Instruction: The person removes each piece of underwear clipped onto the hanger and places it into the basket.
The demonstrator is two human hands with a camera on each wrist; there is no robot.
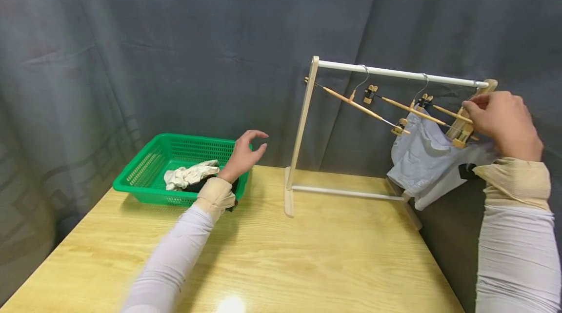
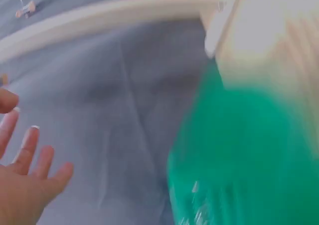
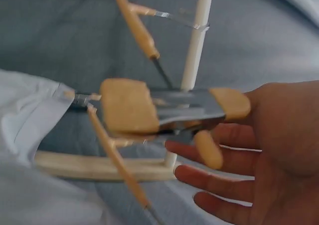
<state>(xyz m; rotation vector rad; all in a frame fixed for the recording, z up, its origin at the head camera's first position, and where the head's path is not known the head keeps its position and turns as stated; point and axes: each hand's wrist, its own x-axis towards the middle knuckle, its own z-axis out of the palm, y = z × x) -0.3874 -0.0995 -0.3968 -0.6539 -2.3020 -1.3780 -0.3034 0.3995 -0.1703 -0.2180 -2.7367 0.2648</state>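
At the rack's right end my right hand [image 1: 505, 120] is just above a wooden clip [image 1: 462, 136] of the rightmost hanger. In the right wrist view, that clip [image 3: 174, 110] overlaps the fingers [image 3: 224, 177], which are extended and slightly bent. A pale lavender garment [image 1: 423, 157] hangs from this hanger by its clips, below and left of the hand. My left hand [image 1: 246, 152], thumb and fingers parted in a curve, is over the right rim of a green basket [image 1: 158, 195] and holds nothing. A crumpled cream cloth [image 1: 190, 175] and something black lie in the basket.
A small clothes rack [image 1: 303, 123] with a white top rail [image 1: 391, 73] stands on the wooden table [image 1: 316, 254]. Two bare clip hangers, the left one [image 1: 351, 102] and the middle one [image 1: 408, 108], hang from it. Dark grey curtain [image 1: 197, 49] closes off the back.
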